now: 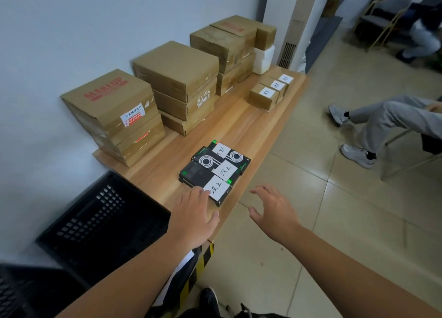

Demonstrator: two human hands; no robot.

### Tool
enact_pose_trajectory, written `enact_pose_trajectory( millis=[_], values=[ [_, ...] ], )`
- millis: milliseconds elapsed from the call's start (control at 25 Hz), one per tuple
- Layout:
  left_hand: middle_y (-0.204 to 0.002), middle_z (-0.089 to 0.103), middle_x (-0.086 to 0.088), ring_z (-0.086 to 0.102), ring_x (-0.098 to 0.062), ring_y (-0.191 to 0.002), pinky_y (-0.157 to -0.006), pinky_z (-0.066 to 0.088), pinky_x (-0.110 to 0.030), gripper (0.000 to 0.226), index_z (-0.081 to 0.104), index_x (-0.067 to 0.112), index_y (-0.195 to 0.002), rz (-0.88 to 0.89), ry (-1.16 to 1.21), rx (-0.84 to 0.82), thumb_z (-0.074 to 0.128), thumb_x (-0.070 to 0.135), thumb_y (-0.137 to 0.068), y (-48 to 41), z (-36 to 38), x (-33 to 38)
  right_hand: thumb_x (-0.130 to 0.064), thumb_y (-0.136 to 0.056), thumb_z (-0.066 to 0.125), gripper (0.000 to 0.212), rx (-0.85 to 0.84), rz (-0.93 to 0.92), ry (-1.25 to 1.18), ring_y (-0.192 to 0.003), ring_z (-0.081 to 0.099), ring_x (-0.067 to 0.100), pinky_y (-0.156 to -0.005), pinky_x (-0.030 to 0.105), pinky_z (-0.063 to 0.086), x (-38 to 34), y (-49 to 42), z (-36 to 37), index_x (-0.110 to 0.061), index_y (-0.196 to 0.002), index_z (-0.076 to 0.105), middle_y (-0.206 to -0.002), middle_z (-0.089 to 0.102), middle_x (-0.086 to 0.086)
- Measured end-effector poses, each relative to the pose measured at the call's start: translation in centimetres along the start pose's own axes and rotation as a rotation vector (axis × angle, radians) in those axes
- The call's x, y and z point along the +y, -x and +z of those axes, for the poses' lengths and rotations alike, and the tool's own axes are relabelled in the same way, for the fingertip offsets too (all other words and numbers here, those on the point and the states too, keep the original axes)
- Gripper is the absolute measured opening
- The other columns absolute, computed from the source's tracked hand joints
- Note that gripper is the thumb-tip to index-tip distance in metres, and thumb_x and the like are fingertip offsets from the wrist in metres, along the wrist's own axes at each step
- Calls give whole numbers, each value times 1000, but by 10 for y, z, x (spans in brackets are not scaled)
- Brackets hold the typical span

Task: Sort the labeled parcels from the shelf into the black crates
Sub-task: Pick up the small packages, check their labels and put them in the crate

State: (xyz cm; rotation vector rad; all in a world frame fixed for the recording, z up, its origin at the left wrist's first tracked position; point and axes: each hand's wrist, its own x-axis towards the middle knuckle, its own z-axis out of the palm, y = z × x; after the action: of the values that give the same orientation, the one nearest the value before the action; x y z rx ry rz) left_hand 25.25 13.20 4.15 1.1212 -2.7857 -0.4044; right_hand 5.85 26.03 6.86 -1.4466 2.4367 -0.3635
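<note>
Our left hand, fingers straight, touches the nearest of three flat black parcels at the shelf edge beside a crate, our right hand spread and holding nothing; the parcels look light, stiff and slick, best gripped by opposite edges.

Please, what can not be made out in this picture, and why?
- Head view: contents of the black crate; only a perforated wall shows.
- Head view: second crate, cut off by the bottom-left edge.
- Head view: writing on the three small brown parcels, too small to read.
</note>
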Motion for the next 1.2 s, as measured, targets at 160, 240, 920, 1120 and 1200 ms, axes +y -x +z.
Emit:
enact_pose_trajectory(
  millis=[160, 240, 920, 1120, 1200],
  values=[
    [-129, 50, 3, 52, -17, -114, -96, 46, -33, 58, 51, 20, -134, -44, -29, -2, 38, 57, -90, -43, 4, -4, -31, -94, 64, 44, -44, -36, -2, -125, 55, 20, -102, 32, 43, 11, -56, -3, -24, -137, 57, -137, 55, -4],
    [-128, 53, 3, 53, -18, -113, -94, 47, -34, 63, 53, 19, -133, -85, -27, -11, 33, 58, -87, -65, 9, -5, -30, -93, 64, 45, -80, -58, 12, -124, 55, 20, -103, 34, 44, 23, -89, -1, -23, -137, 58, -138, 55, -4],
    [-130, 55, 0, 53, -21, -120, -101, 46, -35, 52, 62, 18, -129, -716, -38, 41, 49, 51, -90, -166, 36, 51, -39, -97, 58, 42, -483, -229, -20, -123, 47, 30, -96, 43, 47, 82, -323, 46, -14, -129, 51, -128, 50, 8],
    [-134, 52, 2, 52, -18, -124, -104, 43, -33, 58, 60, 23, -132, -786, -19, 18, 37, 55, -90, -168, 39, 54, -63, -89, 65, 66, -522, -214, 49, -124, 47, 28, -97, 43, 48, 84, -334, 66, -14, -129, 48, -129, 48, 5],
    [-135, 51, 3, 51, -19, -124, -104, 42, -34, 56, 59, 23, -133, -802, -12, -1, 38, 54, -91, -166, 42, 51, -63, -89, 65, 68, -497, -167, 96, -125, 48, 29, -98, 43, 47, 90, -338, 67, -11, -130, 47, -131, 48, 8]
  ],
)
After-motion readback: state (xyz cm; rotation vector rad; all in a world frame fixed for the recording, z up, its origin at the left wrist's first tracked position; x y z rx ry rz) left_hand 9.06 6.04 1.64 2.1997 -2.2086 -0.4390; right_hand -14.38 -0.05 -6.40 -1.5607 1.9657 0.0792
